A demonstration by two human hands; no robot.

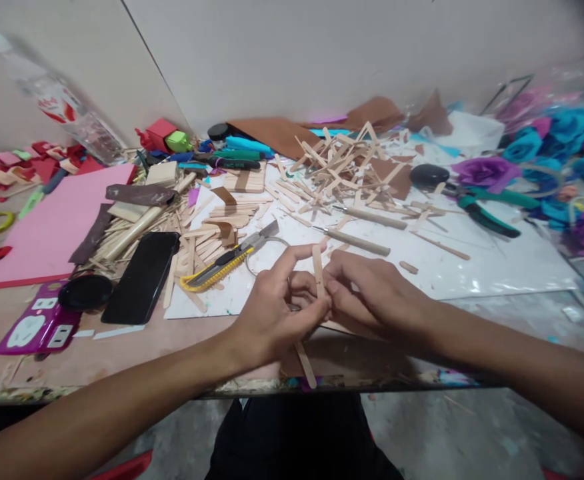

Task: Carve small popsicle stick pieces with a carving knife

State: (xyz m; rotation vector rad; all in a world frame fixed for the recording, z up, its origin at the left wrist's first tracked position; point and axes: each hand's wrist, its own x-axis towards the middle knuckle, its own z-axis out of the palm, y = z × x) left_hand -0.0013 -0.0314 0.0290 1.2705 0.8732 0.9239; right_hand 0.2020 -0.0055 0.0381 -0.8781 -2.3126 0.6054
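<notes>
From the head view, my left hand [285,303] pinches a pale wooden stick [318,267] between fingers and thumb. The stick stands nearly upright above the near edge of the white board [502,267]; it is flat, thin and round-ended, with a small dark mark partway down. My right hand [365,293] is curled in close beside it, but I can't tell what its fingertips grasp. A second stick [305,365] juts out below my left hand; whether the two are joined, I can't see.

Pale lettering on a green handle [237,164] and the bottle's red-and-white label [58,105] is too blurred for me to read.
</notes>
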